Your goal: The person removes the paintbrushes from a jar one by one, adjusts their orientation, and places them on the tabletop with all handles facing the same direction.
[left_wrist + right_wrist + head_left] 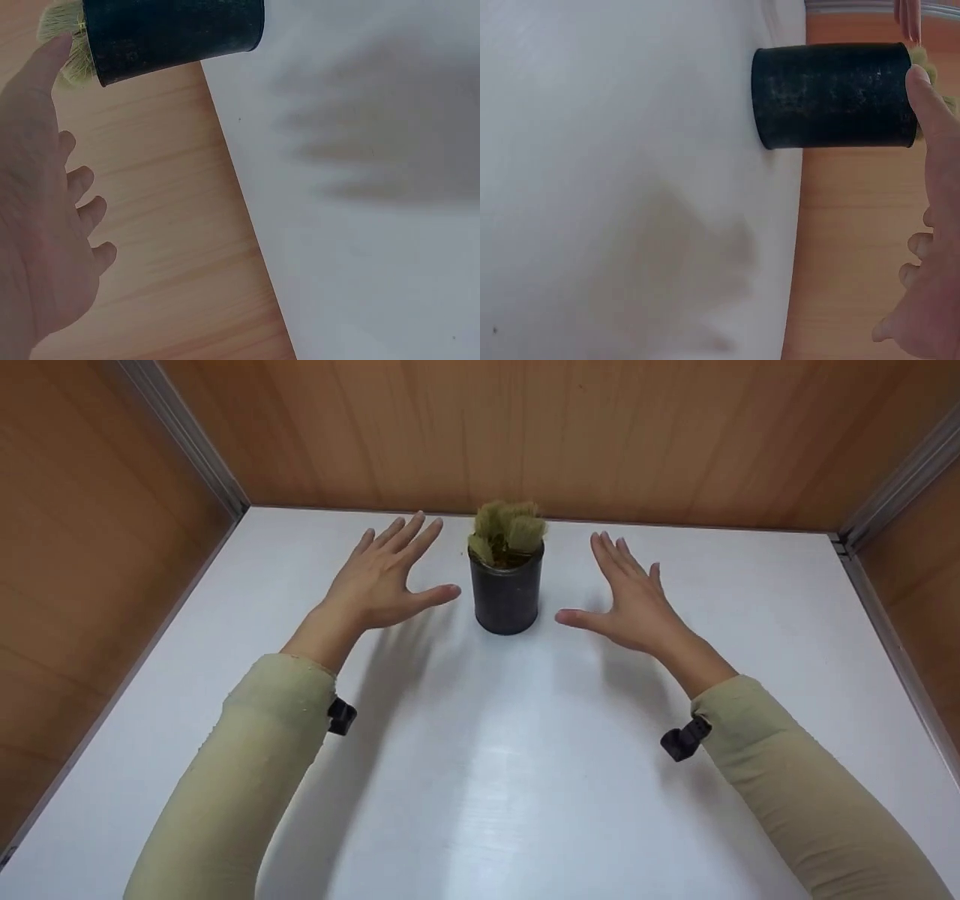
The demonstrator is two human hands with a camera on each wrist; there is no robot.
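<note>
In my left wrist view the pot [172,34] is cut off at top; my right hand [930,247] runs off-frame.

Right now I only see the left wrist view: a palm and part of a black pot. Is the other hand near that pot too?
Observer: Yes. In the head view the right hand hovers open on the pot's other side, not touching it.
Operator: What grows in it?
Observer: Fuzzy green cactus stems stand above the rim.
Operator: Is my left hand touching it?
Observer: No. The left hand is open, with a gap between its thumb and the pot.
Operator: Where does the pot stand?
Observer: Upright on a white table, near the wooden back wall.
</note>
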